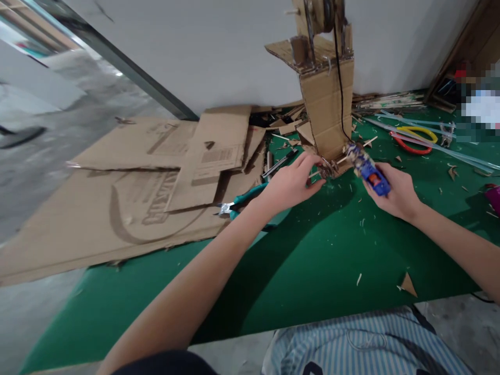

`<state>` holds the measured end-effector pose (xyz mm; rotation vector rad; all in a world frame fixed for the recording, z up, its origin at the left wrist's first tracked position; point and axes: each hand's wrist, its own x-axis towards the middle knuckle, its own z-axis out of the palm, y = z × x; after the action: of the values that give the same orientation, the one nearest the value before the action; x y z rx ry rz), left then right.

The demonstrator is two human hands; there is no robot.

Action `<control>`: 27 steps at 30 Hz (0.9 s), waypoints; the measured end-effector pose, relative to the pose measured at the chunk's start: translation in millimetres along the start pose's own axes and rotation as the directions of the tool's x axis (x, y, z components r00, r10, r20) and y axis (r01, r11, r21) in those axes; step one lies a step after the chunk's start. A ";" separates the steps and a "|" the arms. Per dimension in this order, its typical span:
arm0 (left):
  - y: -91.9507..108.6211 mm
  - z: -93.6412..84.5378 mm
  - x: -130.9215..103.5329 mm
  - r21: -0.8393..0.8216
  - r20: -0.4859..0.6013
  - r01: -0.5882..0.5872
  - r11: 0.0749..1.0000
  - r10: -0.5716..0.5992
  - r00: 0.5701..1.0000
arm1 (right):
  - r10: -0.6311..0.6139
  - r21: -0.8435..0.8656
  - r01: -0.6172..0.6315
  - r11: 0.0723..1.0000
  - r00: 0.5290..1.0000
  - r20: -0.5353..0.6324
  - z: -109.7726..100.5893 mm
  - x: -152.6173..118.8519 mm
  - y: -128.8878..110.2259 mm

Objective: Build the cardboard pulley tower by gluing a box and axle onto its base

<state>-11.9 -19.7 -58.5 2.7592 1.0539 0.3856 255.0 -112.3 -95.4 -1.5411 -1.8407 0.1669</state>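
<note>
My right hand (pixel 396 190) is closed around a blue glue gun (pixel 373 177) with an orange part, tilted toward the foot of a cardboard tower (pixel 327 112). My left hand (pixel 292 179) has thumb and fingers curled at a small cardboard wheel (pixel 329 167) low on the tower; the exact contact is partly hidden. A thin wooden stick shows beside the wheel. Down the tower's front runs a black cord (pixel 339 78), ending near the glue gun. Teal-handled pliers (pixel 226 208) lie partly under my left forearm, with a utility knife (pixel 280 162) just beyond.
Flat cardboard sheets (pixel 128 208) cover the left of the green table (pixel 312 271) and overhang its edge. Scissors (pixel 410 148) with red and yellow handles and clear glue sticks (pixel 461 156) lie at the right. Cardboard scraps (pixel 408 285) are scattered about. A white wall (pixel 242 57) stands behind.
</note>
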 end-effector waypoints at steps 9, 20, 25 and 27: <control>-6.3 7.9 -4.3 0.005 -0.080 0.039 0.999 -0.038 0.996 | -0.089 0.008 0.089 0.996 0.970 0.225 -5.4 -2.1 -3.6; -7.4 13.3 -5.7 0.024 -0.138 0.051 0.998 -0.048 0.989 | 0.008 0.055 -0.025 0.998 0.957 0.290 -13.0 -2.2 -11.6; -7.3 14.6 -5.7 0.030 -0.146 0.034 0.999 -0.030 0.989 | 0.008 -0.112 0.029 0.993 0.949 0.315 -8.8 -5.4 -8.3; -6.5 13.8 -5.5 0.025 -0.136 0.033 0.999 -0.029 0.990 | 0.000 -0.160 0.055 0.986 0.944 0.329 -7.8 -7.0 -8.8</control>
<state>-15.8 -19.4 -74.2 2.7704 1.1393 0.5661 252.7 -123.7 -88.2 -1.6810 -2.1834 0.2765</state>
